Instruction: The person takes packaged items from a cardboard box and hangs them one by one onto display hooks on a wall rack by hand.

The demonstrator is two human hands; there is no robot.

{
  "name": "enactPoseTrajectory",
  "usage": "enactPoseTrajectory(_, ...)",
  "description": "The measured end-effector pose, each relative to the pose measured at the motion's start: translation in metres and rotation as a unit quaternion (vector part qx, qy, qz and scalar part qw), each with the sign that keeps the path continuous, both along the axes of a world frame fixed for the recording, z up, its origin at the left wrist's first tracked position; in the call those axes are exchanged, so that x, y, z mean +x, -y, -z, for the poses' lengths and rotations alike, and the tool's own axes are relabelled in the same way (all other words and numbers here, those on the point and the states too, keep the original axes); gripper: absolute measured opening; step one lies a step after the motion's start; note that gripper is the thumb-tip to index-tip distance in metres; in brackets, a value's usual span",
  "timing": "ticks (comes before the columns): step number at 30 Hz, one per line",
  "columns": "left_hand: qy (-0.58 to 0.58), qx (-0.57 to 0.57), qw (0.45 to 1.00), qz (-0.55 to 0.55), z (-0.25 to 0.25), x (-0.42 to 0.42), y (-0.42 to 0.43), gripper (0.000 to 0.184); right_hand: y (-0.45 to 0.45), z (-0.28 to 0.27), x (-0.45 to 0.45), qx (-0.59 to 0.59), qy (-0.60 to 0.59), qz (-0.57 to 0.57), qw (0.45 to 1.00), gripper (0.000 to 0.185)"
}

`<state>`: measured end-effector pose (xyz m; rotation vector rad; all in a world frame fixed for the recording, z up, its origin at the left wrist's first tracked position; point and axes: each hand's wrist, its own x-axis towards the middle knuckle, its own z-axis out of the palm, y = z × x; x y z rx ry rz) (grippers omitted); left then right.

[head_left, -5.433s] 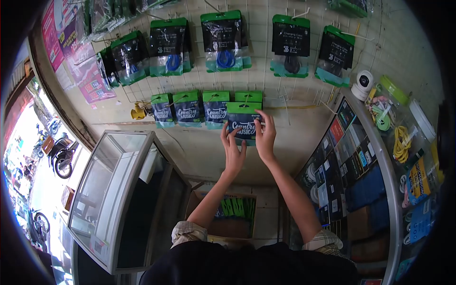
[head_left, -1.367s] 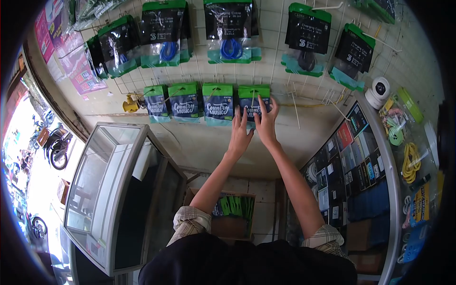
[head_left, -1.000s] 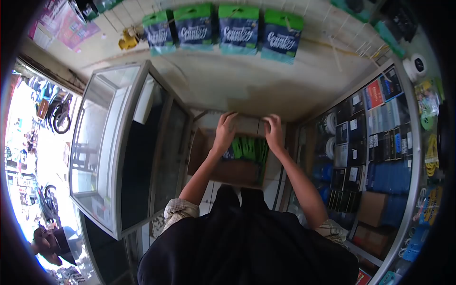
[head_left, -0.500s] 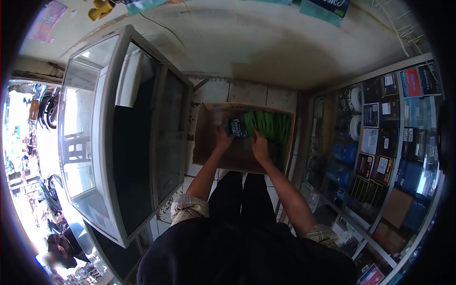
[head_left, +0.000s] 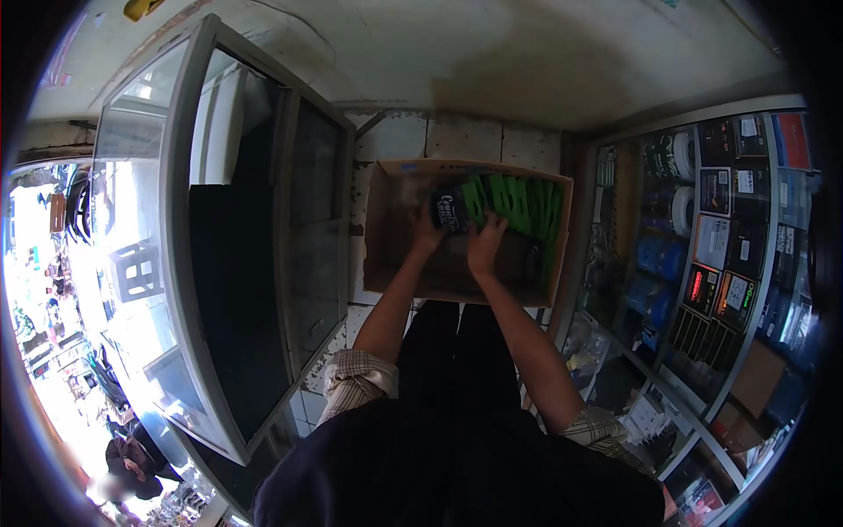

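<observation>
Several green and dark blue pouches [head_left: 518, 204] stand in a row at the right of an open cardboard box [head_left: 421, 290] on the floor. The front pouch [head_left: 449, 211], with white lettering, leans toward the box's left side. My left hand [head_left: 427, 230] is at the left edge of this front pouch, its fingertips partly hidden in shadow. My right hand [head_left: 485, 242] touches the pouch's right side near the green tops, thumb and fingers apart.
A glass display cabinet [head_left: 285, 255] stands left of the box. On the right is a glass case [head_left: 672, 263] with boxed goods. The wall [head_left: 527, 61] rises behind the box. A person [head_left: 136, 461] is at the lower left, outside.
The view has tilted down from the hanging pouches to the box. Both hands have left the rack and gone down into the box, to the front pouch.
</observation>
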<state>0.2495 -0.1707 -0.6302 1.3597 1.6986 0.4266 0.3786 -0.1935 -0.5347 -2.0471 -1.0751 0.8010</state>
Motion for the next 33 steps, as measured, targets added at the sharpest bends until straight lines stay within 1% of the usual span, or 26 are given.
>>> enactPoseTrajectory(1, 0.015, 0.028, 0.999, 0.016, 0.007, -0.002, 0.002, 0.103, 0.001, 0.001, 0.002, 0.003, 0.001, -0.002, 1.000, 0.036)
enactPoseTrajectory(2, 0.030, 0.056, 0.997, 0.032, 0.013, -0.003, 0.004, 0.103, 0.004, 0.000, 0.004, 0.015, 0.018, -0.021, 0.999, 0.029)
enactPoseTrajectory(3, 0.031, 0.060, 0.997, 0.030, 0.003, -0.001, 0.006, 0.103, 0.007, -0.002, 0.005, 0.027, 0.035, -0.040, 0.998, 0.021)
enactPoseTrajectory(4, 0.028, 0.060, 0.998, 0.007, -0.018, 0.003, 0.007, 0.101, 0.009, -0.008, 0.006, 0.032, 0.037, -0.042, 0.998, 0.021)
enactPoseTrajectory(5, 0.025, 0.060, 0.998, -0.016, -0.041, 0.006, 0.008, 0.099, 0.010, -0.019, 0.008, 0.013, 0.007, -0.048, 0.999, 0.020)
enactPoseTrajectory(6, 0.026, 0.067, 0.997, -0.017, -0.064, 0.008, 0.007, 0.099, 0.011, -0.030, 0.009, -0.005, -0.024, -0.055, 0.998, 0.019)
enactPoseTrajectory(7, 0.013, 0.097, 0.995, 0.004, -0.089, 0.009, 0.006, 0.094, 0.011, -0.041, 0.011, 0.003, -0.024, -0.055, 0.998, 0.019)
enactPoseTrajectory(8, 0.001, 0.127, 0.992, 0.025, -0.113, 0.011, 0.005, 0.088, 0.012, -0.053, 0.014, 0.036, -0.018, -0.063, 0.997, 0.018)
enactPoseTrajectory(9, 0.002, 0.137, 0.990, 0.025, -0.135, 0.013, 0.003, 0.088, 0.011, -0.066, 0.019, 0.072, -0.012, -0.072, 0.995, 0.018)
enactPoseTrajectory(11, 0.055, 0.227, 0.969, 0.086, -0.175, 0.015, -0.002, 0.072, 0.008, -0.100, 0.031, 0.101, -0.028, -0.085, 0.991, 0.017)
enactPoseTrajectory(12, 0.057, 0.242, 0.965, 0.087, -0.193, 0.018, -0.006, 0.072, 0.005, -0.118, 0.038, 0.121, -0.044, -0.099, 0.987, 0.017)
enactPoseTrajectory(14, 0.134, 0.263, 0.950, 0.106, -0.225, 0.026, -0.014, 0.060, -0.002, -0.149, 0.055, 0.180, -0.007, -0.112, 0.977, 0.016)
enactPoseTrajectory(15, 0.139, 0.280, 0.943, 0.111, -0.240, 0.032, -0.018, 0.060, -0.006, -0.163, 0.065, 0.223, 0.028, -0.127, 0.966, 0.015)
enactPoseTrajectory(16, 0.146, 0.270, 0.946, 0.103, -0.255, 0.038, -0.023, 0.057, -0.011, -0.177, 0.074, 0.240, 0.038, -0.122, 0.962, 0.015)
enactPoseTrajectory(17, 0.153, 0.259, 0.949, 0.096, -0.270, 0.046, -0.027, 0.054, -0.016, -0.191, 0.084, 0.279, 0.028, -0.119, 0.952, 0.016)
enactPoseTrajectory(18, 0.159, 0.276, 0.942, 0.103, -0.288, 0.057, -0.030, 0.054, -0.020, -0.205, 0.093, 0.318, 0.018, -0.118, 0.941, 0.017)
enactPoseTrajectory(20, 0.295, 0.348, 0.889, 0.044, -0.325, 0.084, -0.036, 0.050, -0.027, -0.260, 0.104, 0.343, 0.020, -0.095, 0.934, 0.018)
enactPoseTrajectory(21, 0.300, 0.363, 0.881, 0.050, -0.339, 0.096, -0.041, 0.050, -0.032, -0.282, 0.110, 0.352, 0.011, -0.077, 0.933, 0.019)
enactPoseTrajectory(22, 0.282, 0.421, 0.861, 0.039, -0.352, 0.108, -0.046, 0.050, -0.042, -0.293, 0.117, 0.395, -0.020, -0.057, 0.917, 0.020)
enactPoseTrajectory(23, 0.263, 0.478, 0.838, 0.025, -0.364, 0.116, -0.051, 0.049, -0.050, -0.305, 0.126, 0.408, -0.015, -0.058, 0.911, 0.020)
enactPoseTrajectory(24, 0.233, 0.485, 0.841, 0.051, -0.386, 0.119, -0.055, 0.049, -0.056, -0.321, 0.134, 0.436, 0.013, -0.070, 0.897, 0.020)
enactPoseTrajectory(26, 0.238, 0.512, 0.824, 0.048, -0.419, 0.131, -0.066, 0.047, -0.074, -0.352, 0.147, 0.495, 0.058, -0.095, 0.862, 0.017)
enactPoseTrajectory(28, 0.242, 0.537, 0.807, 0.037, -0.452, 0.142, -0.078, 0.044, -0.088, -0.389, 0.152, 0.524, 0.086, -0.105, 0.841, 0.016)
enactPoseTrajectory(29, 0.241, 0.547, 0.801, 0.039, -0.463, 0.146, -0.086, 0.044, -0.096, -0.404, 0.153, 0.542, 0.109, -0.114, 0.826, 0.014)
enactPoseTrajectory(32, 0.227, 0.588, 0.775, 0.027, -0.486, 0.156, -0.108, 0.046, -0.125, -0.426, 0.156, 0.575, 0.100, -0.101, 0.806, 0.014)
enactPoseTrajectory(33, 0.227, 0.583, 0.780, 0.013, -0.490, 0.159, -0.116, 0.048, -0.135, -0.431, 0.157, 0.583, 0.099, -0.100, 0.800, 0.015)
